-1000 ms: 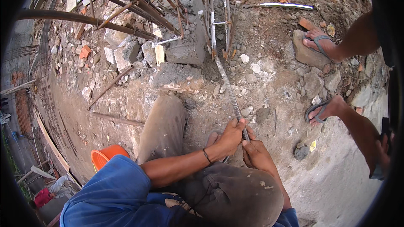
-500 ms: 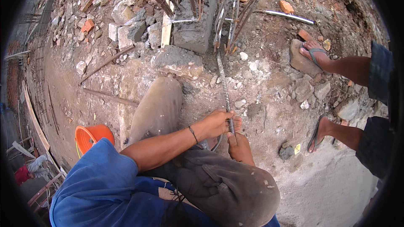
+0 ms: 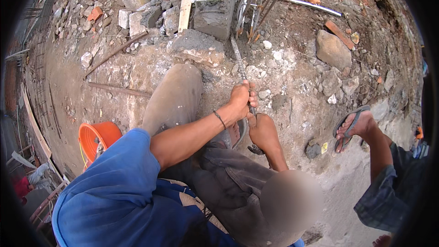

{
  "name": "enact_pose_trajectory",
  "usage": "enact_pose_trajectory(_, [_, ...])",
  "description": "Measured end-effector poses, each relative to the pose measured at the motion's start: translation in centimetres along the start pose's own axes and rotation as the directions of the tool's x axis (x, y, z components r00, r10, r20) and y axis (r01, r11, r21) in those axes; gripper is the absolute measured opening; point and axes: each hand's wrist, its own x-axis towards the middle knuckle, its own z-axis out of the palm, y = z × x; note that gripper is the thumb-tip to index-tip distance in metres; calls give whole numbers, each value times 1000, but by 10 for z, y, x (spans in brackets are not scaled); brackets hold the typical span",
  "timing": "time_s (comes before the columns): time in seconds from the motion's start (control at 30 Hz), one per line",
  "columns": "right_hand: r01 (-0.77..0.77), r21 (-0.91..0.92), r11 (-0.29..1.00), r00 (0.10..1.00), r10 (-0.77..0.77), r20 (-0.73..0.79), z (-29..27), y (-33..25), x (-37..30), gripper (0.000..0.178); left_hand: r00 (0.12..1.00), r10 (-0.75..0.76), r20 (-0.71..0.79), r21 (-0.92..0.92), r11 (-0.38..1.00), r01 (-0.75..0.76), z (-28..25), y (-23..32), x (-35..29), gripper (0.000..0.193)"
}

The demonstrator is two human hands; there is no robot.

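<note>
A ribbed steel bar (image 3: 238, 58) runs from the foot of the concrete column (image 3: 213, 16) down into my hands. My left hand (image 3: 240, 99), a dark band at its wrist, is wrapped round the bar. Just below it, my right hand (image 3: 264, 131) is closed on the bar's near end, thumb lying along it. A dark object (image 3: 255, 150) shows under my right hand; its kind is unclear. Between my forearms lies a reddish block (image 3: 234, 132) beside a thin curved strip, partly hidden by my left arm.
Upright rebars (image 3: 256, 4) stand by the column. An orange bucket (image 3: 103, 135) sits at left. Broken bricks and stones (image 3: 334, 48) lie about. Another person's foot (image 3: 356, 124) in a sandal is at right. A rusty rod (image 3: 116, 55) lies at upper left.
Both my hands, still gripping the bar, have moved forward toward the column. The other person has lifted a foot off the large stone and moved nearer at right.
</note>
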Motion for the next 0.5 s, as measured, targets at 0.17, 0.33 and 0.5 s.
enact_pose_trajectory(0.17, [-213,642,737,960,35,278,27,-9,-26,33,998,-57,3,-54,997,57,-37,8,-15,29])
enact_pose_trajectory(0.33, [-425,895,138,900,-47,434,34,1,-26,34,999,-30,-31,-86,996,27,-37,12,-13,28])
enact_pose_trajectory(0.5, [-544,825,152,835,1,550,-3,-1,-57,40,990,-104,-92,-103,990,94,-17,-16,-48,27])
